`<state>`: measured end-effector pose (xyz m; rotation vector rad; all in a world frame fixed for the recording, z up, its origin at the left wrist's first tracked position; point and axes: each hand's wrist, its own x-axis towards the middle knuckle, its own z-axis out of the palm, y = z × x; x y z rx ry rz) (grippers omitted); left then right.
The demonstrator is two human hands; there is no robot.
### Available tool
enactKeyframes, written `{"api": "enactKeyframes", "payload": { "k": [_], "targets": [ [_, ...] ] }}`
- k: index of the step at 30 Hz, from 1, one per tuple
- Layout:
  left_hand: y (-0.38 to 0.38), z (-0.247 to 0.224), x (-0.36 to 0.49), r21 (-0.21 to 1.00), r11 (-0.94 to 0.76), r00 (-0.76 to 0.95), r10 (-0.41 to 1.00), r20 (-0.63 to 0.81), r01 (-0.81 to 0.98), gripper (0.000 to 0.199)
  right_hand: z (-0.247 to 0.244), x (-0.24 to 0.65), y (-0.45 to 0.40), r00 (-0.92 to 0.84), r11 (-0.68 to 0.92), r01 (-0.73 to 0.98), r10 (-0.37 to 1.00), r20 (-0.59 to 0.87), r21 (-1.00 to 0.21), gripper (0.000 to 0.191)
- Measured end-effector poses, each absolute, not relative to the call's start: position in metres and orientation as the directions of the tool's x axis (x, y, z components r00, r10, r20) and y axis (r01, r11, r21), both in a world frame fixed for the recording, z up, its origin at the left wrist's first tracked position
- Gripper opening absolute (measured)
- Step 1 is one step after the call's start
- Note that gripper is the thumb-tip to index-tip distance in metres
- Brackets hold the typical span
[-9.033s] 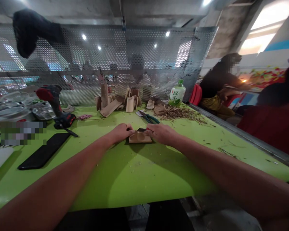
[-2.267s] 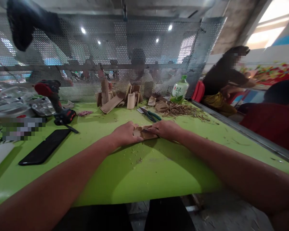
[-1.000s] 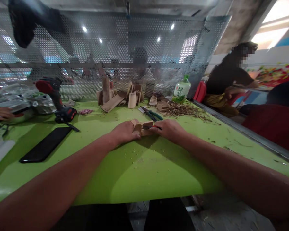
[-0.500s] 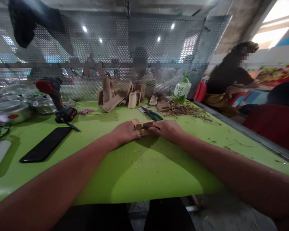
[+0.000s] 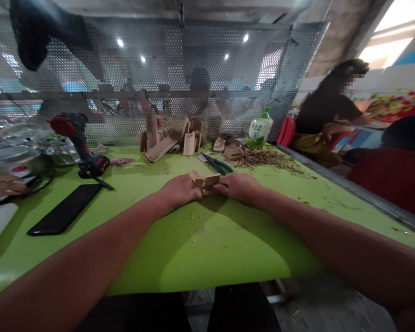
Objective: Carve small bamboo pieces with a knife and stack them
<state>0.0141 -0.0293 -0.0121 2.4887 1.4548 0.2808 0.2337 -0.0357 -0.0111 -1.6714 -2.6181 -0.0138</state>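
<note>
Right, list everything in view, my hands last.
table: one, lime green, under everything
cordless drill: one, red and black, far left
phone: one, black, left on table
pliers: one pair, green handles, far centre
bottle: one, green label, far right
brown pieces: several, tan, far centre
shredded scraps: one heap, brown, right of pliers
perforated screen: one, grey, behind table
co-workers: two, black and red tops, right
tan piece: one, tan, between hands
small blade: one, dark, at right hand
hands: two, bare, table centre
</note>
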Motion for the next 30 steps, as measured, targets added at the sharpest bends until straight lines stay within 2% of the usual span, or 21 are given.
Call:
{"api": "enactKeyframes", "payload": {
  "k": [5,9,15,24,30],
  "targets": [
    [-0.0297,-0.0102,0.0146,0.33,-0.45,0.475,0.88,0.006,0.83,0.052,-0.0167,0.2337,-0.034,-0.353,0.356,0.934,0.93,0.098,-0.01,0.053],
    [-0.0301,-0.0102,0.0146,0.309,-0.443,0.462,0.887,0.012,0.841,0.055,-0.0161,0.2328,-0.0343,-0.401,0.403,0.915,0.915,0.046,-0.026,0.054],
    [-0.0323,-0.0093,0.0171,0.268,-0.447,0.462,0.887,0.007,0.853,0.051,-0.0131,0.2344,-0.0341,-0.463,0.463,0.886,0.886,-0.013,0.032,0.053],
    [-0.0315,-0.0092,0.0163,0.235,-0.477,0.487,0.873,0.018,0.847,0.048,-0.0141,0.2415,-0.0325,-0.529,0.529,0.848,0.849,-0.015,0.034,0.05],
    [-0.0293,-0.0097,0.0136,0.255,-0.485,0.501,0.866,0.003,0.837,0.052,-0.0194,0.2413,-0.0339,-0.405,0.404,0.914,0.911,0.083,0.034,0.054]
  ]
}}
